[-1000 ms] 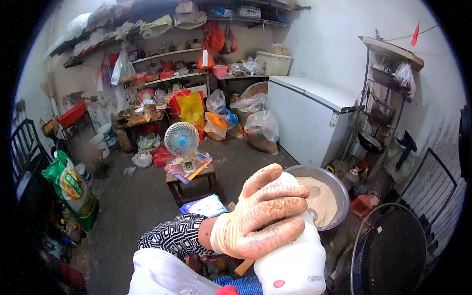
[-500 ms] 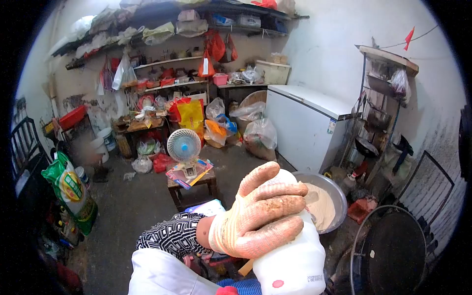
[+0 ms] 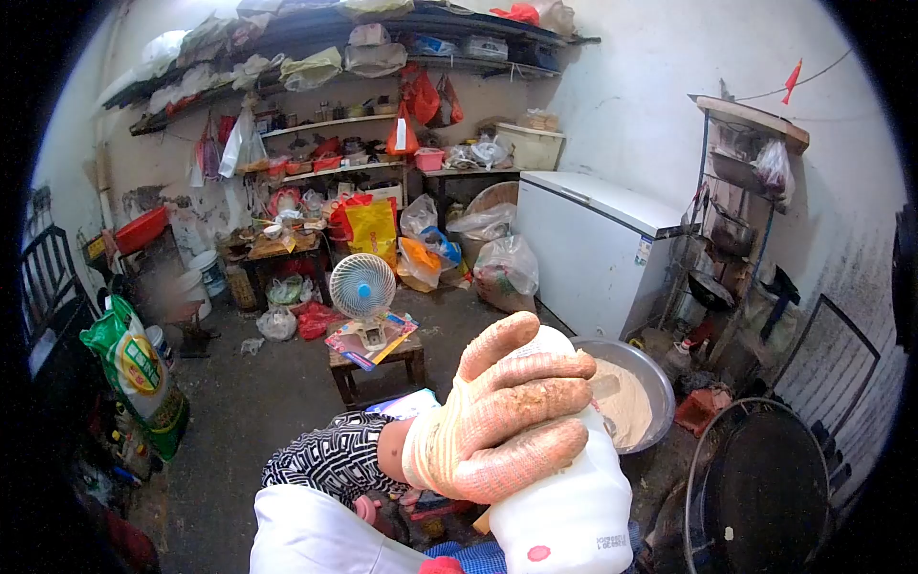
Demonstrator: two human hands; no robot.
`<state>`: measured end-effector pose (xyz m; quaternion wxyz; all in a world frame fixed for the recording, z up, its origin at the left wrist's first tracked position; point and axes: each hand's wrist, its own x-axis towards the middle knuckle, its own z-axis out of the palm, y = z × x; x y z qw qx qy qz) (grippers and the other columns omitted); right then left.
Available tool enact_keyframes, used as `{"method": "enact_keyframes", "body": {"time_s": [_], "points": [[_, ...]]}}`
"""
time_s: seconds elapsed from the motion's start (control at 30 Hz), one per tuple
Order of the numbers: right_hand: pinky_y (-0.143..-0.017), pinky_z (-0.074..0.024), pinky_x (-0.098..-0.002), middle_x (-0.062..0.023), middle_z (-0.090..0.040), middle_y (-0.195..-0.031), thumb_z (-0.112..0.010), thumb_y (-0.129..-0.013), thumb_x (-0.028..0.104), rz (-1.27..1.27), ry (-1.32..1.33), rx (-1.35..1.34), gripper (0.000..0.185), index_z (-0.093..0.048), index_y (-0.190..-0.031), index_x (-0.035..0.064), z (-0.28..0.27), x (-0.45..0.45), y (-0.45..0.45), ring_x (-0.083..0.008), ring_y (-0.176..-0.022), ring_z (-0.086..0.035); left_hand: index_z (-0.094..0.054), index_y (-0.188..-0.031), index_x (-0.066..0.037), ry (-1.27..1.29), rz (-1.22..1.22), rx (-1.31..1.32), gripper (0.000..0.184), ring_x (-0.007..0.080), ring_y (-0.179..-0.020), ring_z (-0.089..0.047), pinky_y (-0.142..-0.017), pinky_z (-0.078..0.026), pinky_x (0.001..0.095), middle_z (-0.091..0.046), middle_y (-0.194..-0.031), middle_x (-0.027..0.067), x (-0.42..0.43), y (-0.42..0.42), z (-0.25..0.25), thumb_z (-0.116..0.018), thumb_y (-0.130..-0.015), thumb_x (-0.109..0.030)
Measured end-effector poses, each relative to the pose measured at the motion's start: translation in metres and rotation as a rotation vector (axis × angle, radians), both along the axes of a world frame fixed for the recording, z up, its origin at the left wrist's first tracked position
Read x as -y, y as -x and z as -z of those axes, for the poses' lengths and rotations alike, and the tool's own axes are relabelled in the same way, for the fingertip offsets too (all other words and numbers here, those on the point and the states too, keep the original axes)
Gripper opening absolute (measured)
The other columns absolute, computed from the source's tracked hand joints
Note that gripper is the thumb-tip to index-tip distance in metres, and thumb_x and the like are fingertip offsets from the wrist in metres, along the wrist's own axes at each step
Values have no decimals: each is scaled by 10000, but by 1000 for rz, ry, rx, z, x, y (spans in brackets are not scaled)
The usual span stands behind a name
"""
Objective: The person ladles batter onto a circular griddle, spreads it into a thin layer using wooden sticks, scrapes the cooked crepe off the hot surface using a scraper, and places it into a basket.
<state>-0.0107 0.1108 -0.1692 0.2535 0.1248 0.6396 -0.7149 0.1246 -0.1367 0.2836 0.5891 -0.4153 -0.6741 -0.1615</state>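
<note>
My left hand, in a stained, pale knitted glove, reaches in from the lower left with its fingers bent over a white plastic bottle. The bottle is tilted, with a pink-red spot and small printed marks near its lower end. My hand covers much of its upper part. A black-and-white patterned sleeve covers the forearm. Just behind the bottle stands a metal basin holding pale brown powder. My right hand does not show.
A small fan stands on a wooden stool. Beyond are a white chest freezer, bags and cluttered shelves. At the left leans a green sack; at the lower right is a large black round pan.
The view has tilted up slightly, so the fan, freezer and shelves sit lower in the frame. My left hand stays on the bottle, with almost no shift.
</note>
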Motion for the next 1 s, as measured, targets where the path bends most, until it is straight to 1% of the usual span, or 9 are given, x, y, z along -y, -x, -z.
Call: {"method": "enact_keyframes", "body": {"time_s": [0.33,0.43,0.53,0.7,0.77,0.83,0.9,0.97,1.0], "points": [[-308,-363,-296,-85,-566,-571,-563,-947,496,-15,160,-3,443,-592,-856,63,17,-10,1,-187,-355,-474,-605,-1002,-33,26,-4,-51,417,362,-1051,-633,-1082,-291,600,-633,-1045,188,8,-7,-2,-696,-599,-87],[-307,-372,-299,-84,-574,-568,-562,-949,490,28,338,188,431,-596,-860,69,4,-11,-3,-194,-358,-494,-596,-1031,-14,30,33,9,433,381,-1063,-620,-1047,-340,598,-626,-1065,196,12,-9,2,-703,-615,-72],[-312,-388,-298,-91,-588,-574,-571,-942,496,53,92,-205,428,-617,-891,73,-28,0,-19,-202,-358,-503,-582,-1076,21,106,119,160,441,407,-1065,-604,-962,-425,585,-616,-1106,218,22,-12,12,-714,-658,-31],[-323,-419,-291,-115,-583,-577,-512,-968,437,37,-27,-162,478,-590,-826,-12,-32,-3,-20,-182,-369,-509,-587,-1019,80,61,173,466,403,403,-1033,-618,-938,-448,549,-626,-1084,234,23,-17,69,-691,-669,-91],[-332,-424,-279,-123,-616,-609,-506,-963,465,-44,-133,-306,502,-601,-845,-13,-61,-3,-28,-170,-386,-524,-574,-1065,82,-56,255,558,452,410,-1045,-609,-931,-455,544,-614,-1091,229,17,-16,103,-717,-688,-120],[-332,-408,-268,-105,-610,-604,-501,-964,482,17,-4,-231,513,-613,-846,-4,-68,-6,-28,-150,-378,-503,-555,-1118,72,-178,330,694,521,415,-1048,-601,-933,-460,527,-601,-1106,223,9,-19,133,-749,-697,-167],[-428,-434,-220,-53,-591,-608,-501,-974,479,77,94,-212,508,-635,-876,-1,-134,3,-41,-103,-452,-529,-544,-1132,62,-288,383,949,555,398,-1051,-606,-932,-473,488,-607,-1105,220,7,-22,161,-787,-702,-192],[-461,-436,-227,-53,-632,-657,-467,-1003,375,-8,31,-386,438,-670,-952,-10,-203,17,-50,-95,-472,-536,-542,-1108,50,-364,385,1300,556,359,-1055,-622,-927,-494,428,-631,-1086,220,10,-23,186,-833,-703,-196],[-480,-464,-262,-77,-668,-710,-528,-959,279,-139,-116,-518,325,-682,-1012,-3,-244,23,-57,-116,-529,-586,-540,-1152,13,-391,189,1267,720,290,-1034,-637,-886,-517,349,-636,-1066,172,4,-26,190,-918,-597,-245]]}}
